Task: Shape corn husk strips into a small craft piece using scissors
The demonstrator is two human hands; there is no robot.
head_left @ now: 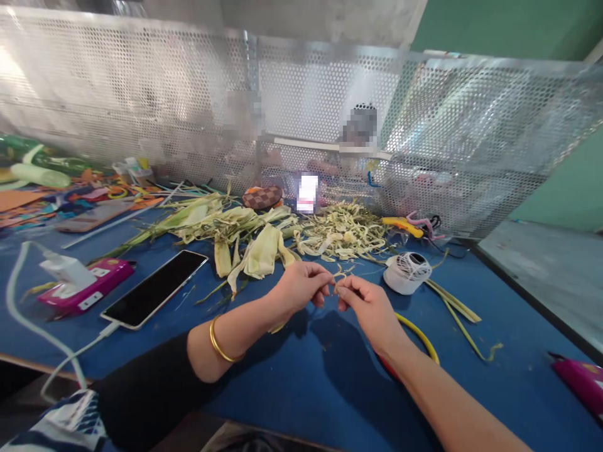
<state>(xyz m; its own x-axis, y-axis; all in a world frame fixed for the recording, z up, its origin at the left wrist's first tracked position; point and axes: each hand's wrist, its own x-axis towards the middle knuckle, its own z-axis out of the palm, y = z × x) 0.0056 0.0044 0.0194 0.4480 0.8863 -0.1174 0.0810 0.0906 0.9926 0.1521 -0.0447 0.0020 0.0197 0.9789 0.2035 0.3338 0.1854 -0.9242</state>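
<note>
My left hand (301,285) and my right hand (367,304) meet over the middle of the blue table, thumbs and fingertips pinched close together. Between them is a thin, pale husk strip (343,272), its ends sticking up above the fingertips. A faint thread seems to run from there toward a white spool of thread (407,274) to the right of my hands. Just behind my left hand lie broad, dried corn husks (264,251). Beyond both hands sits a heap of shredded husk strips (342,232).
A phone (155,289) charges at left beside a pink power strip (89,285). Yellow-handled scissors or pliers (402,225) lie behind the spool. A yellow curved handle (419,336) is partly under my right arm. A perforated metal screen (320,88) closes off the back, with people behind it.
</note>
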